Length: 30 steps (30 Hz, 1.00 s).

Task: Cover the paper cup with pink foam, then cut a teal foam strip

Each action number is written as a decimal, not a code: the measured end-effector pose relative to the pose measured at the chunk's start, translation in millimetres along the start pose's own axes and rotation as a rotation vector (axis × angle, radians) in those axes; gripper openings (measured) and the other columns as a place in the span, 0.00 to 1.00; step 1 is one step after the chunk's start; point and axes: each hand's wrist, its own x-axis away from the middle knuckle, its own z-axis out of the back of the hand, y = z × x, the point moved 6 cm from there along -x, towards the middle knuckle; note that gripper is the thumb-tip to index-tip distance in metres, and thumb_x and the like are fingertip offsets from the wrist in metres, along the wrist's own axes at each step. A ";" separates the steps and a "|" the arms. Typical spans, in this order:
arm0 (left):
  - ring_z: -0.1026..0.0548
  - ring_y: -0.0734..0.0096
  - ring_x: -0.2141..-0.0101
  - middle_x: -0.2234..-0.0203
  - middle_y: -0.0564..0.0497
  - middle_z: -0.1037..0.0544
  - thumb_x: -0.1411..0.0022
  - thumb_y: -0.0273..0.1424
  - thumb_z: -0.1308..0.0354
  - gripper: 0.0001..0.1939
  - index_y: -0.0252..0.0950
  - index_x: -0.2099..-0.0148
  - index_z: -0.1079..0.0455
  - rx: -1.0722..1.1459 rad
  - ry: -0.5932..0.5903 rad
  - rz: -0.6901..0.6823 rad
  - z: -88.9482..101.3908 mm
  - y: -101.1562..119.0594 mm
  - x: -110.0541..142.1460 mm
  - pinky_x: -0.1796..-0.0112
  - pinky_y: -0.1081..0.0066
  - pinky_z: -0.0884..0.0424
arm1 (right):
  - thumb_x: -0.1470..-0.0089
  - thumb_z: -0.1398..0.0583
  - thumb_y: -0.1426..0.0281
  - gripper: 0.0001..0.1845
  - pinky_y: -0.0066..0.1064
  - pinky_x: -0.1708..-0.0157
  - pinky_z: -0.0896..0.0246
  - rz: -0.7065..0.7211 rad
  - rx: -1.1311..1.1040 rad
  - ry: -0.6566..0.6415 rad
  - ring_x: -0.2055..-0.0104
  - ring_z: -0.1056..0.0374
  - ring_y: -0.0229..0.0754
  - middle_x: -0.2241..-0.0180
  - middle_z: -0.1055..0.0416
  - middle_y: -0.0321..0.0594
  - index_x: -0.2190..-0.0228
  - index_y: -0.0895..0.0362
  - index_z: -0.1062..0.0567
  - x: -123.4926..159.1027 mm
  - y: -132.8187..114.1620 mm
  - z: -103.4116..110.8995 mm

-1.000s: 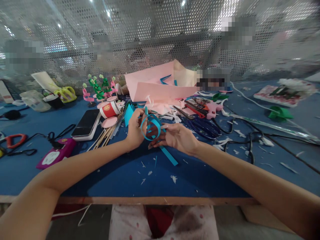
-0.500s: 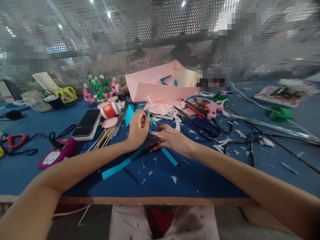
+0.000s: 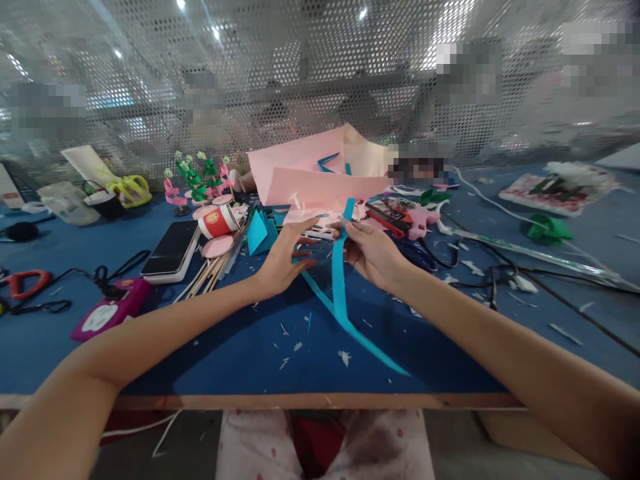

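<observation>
My right hand [image 3: 373, 253] pinches a blue paper strip [image 3: 339, 273] near its upper end, and the strip hangs down toward the table. A second blue strip [image 3: 320, 293] runs slantwise from near my left fingertips to where it meets the first one. From there a blue length trails to the lower right. My left hand [image 3: 287, 259] is to the left with fingers apart and nothing plainly gripped in them. Just behind it sits a folded blue paper piece [image 3: 261, 232].
Pink paper sheets [image 3: 325, 183] stand at the back. Left of my hands are a paper cup [image 3: 218, 221], thin sticks [image 3: 215, 270], a phone [image 3: 173, 248] and a purple device [image 3: 111, 308]. Tools [image 3: 400, 220] and black cables [image 3: 493, 287] lie right. Paper scraps [image 3: 344, 358] dot the blue table.
My hands, close together around the blue strips before, have come apart. My right hand has moved right and up with a strip, whose trailing length now points lower right. My left fingers have opened.
</observation>
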 end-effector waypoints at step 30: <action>0.36 0.82 0.83 0.83 0.55 0.32 0.41 0.30 0.48 0.09 0.35 0.67 0.27 0.310 0.559 0.372 34.8 -26.4 5.1 0.81 0.78 0.39 | 0.47 0.49 0.54 0.22 0.42 0.58 0.43 0.626 1.237 -0.321 0.64 0.33 0.47 0.71 0.28 0.46 0.72 0.56 0.23 14.1 -22.5 -5.7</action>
